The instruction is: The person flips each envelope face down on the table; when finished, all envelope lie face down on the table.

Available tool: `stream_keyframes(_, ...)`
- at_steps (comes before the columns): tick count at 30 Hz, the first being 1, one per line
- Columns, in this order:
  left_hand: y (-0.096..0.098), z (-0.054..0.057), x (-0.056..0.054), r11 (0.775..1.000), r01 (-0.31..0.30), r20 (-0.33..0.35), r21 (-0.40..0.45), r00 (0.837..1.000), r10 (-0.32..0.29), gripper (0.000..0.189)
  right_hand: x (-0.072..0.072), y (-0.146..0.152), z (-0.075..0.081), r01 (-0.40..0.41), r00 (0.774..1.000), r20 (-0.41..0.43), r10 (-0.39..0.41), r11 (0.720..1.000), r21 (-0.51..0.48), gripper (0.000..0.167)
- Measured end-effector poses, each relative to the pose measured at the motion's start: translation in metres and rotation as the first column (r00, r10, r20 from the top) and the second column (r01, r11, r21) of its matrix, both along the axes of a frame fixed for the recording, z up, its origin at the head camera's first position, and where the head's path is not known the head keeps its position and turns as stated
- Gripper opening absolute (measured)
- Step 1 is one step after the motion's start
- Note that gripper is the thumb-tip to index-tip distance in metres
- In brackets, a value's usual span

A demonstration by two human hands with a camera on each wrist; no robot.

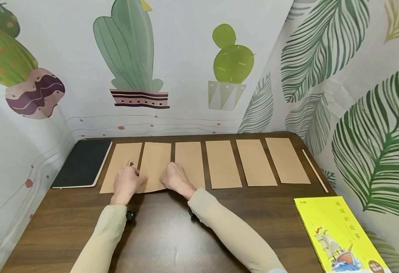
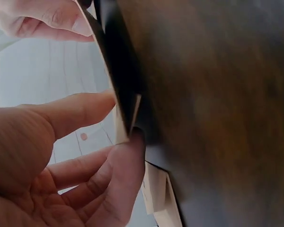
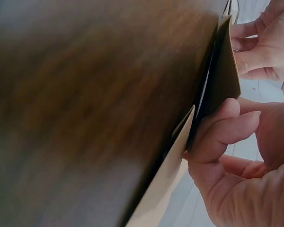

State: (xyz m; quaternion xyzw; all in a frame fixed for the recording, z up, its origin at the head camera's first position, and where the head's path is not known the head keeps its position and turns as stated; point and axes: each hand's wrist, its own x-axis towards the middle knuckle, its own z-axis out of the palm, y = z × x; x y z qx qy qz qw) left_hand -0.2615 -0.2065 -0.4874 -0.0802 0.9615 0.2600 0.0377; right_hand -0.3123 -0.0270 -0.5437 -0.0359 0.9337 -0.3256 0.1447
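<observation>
The second brown kraft-paper sheet from the left [image 1: 156, 159] has its near edge raised off the table. My left hand [image 1: 127, 184] pinches its near left corner, thumb above and a finger beneath in the left wrist view. At the near right corner my right hand [image 1: 177, 178] grips the same sheet, fingers curled at its edge in the right wrist view. The leftmost sheet [image 1: 119, 157] lies under and beside the left hand, with small dark marks partly hidden by it. A third sheet [image 1: 190, 155] lies just right of the right hand.
Three more brown sheets, including the rightmost one [image 1: 288, 161], continue the row. A black notebook [image 1: 83, 163] lies at the left end. On the right are a thin pale stick [image 1: 315, 170] and a yellow book [image 1: 339, 235]. A printed cloth [image 1: 185, 68] hangs behind the table.
</observation>
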Motion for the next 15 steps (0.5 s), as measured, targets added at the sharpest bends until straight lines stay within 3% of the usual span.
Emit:
stream_keyframes(4,0.002,-0.002,0.0,1.0,0.004,-0.006,-0.008,1.0,-0.004,0.045,0.0,0.0,-0.001,-0.036,0.999,-0.027,0.037,0.999,0.033,0.032)
stream_keyframes(12,0.005,-0.003,0.0,0.999,0.01,-0.031,-0.031,0.999,-0.011,0.043,-0.004,0.0,-0.013,-0.089,0.989,-0.109,0.099,0.992,0.093,0.037)
stream_keyframes(15,0.006,-0.001,0.0,0.998,0.036,-0.044,-0.058,0.998,-0.039,0.045,-0.005,-0.001,-0.015,-0.091,0.985,-0.132,0.107,0.989,0.12,0.037)
